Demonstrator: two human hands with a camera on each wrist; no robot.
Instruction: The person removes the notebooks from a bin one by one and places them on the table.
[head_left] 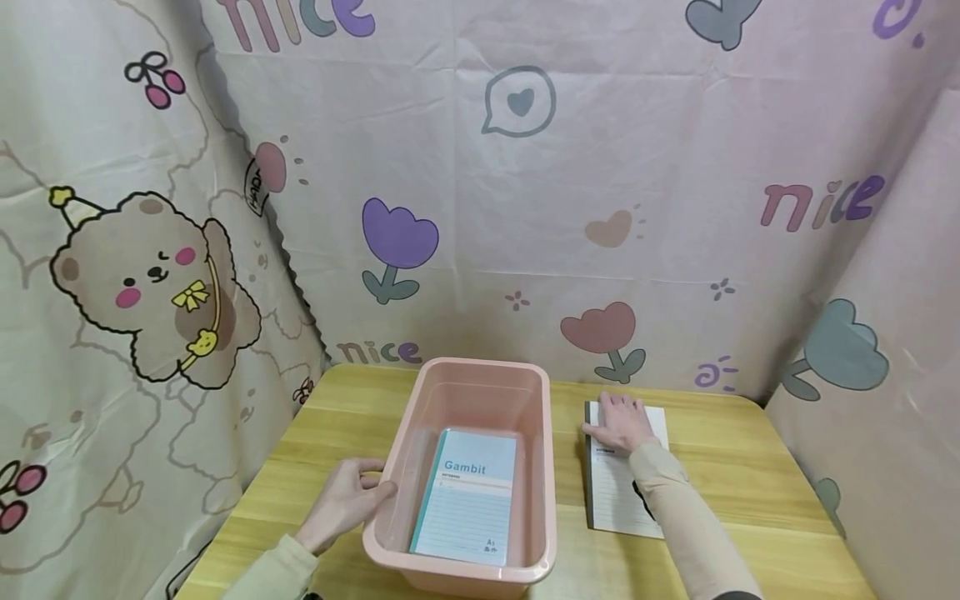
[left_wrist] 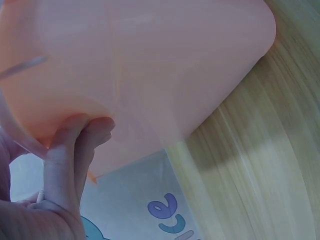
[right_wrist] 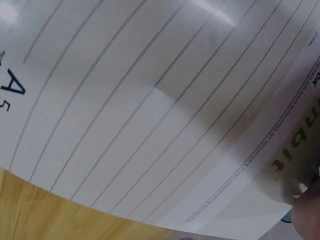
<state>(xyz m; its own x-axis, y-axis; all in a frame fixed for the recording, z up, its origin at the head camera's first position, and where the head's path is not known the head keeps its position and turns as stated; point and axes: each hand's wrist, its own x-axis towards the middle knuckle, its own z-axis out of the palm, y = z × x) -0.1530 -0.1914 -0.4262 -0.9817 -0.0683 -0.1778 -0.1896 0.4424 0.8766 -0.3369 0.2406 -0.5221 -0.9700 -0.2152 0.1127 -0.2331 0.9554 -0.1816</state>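
A pink plastic bin [head_left: 546, 467] stands on the table. My left hand [head_left: 347, 500] grips its left rim, with the thumb at the rim and the fingers [left_wrist: 65, 155] against the outer wall in the left wrist view. Inside the bin lies a light blue notebook [head_left: 472, 512] with "Gambit" on its cover. To the right of the bin, a white lined notebook [head_left: 615, 496] with a dark spine lies flat on the table. My right hand [head_left: 624, 423] rests on its upper part, thumb near the spine. In the right wrist view, its cover [right_wrist: 125, 115] fills most of the picture.
The wooden table [head_left: 738, 483] runs back to a patterned curtain [head_left: 465, 200]. Another curtain [head_left: 142, 467] hangs along the left side, and one on the right. Bare wood shows between the bin and the white notebook.
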